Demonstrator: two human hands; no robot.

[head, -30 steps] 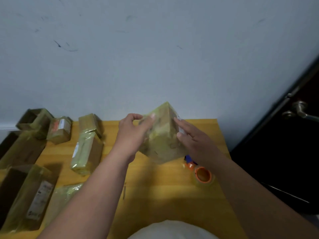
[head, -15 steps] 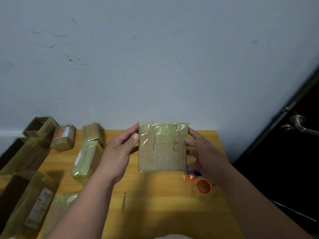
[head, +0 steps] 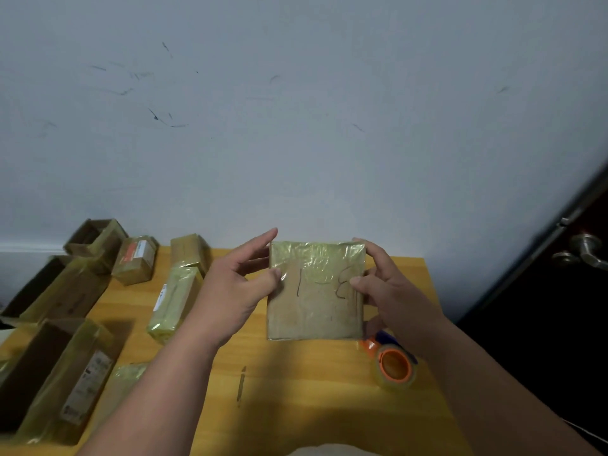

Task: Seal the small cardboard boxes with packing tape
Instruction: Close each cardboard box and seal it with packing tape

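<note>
I hold a small square cardboard box [head: 316, 299] upright above the yellow table [head: 296, 383], its broad face toward me, shiny tape across the upper half over handwritten marks. My left hand [head: 237, 291] touches its left edge with the thumb on the front face; the fingers are nearly straight behind it. My right hand [head: 381, 284] grips the right edge, thumb on the front, fingers curled over the top corner. A roll of clear packing tape with an orange core [head: 394, 365] lies on the table below my right hand.
Several taped and open cardboard boxes sit at the left: a long taped one [head: 174, 302], small ones near the wall [head: 135, 260] [head: 190, 250], open ones [head: 95, 236] [head: 56, 376]. A white wall stands behind; a dark door with a handle [head: 585, 251] is at right.
The box turned from tilted edge-on to face-on a second ago. Since half a second ago it has stayed put while my left fingers straightened and spread away from its edge.
</note>
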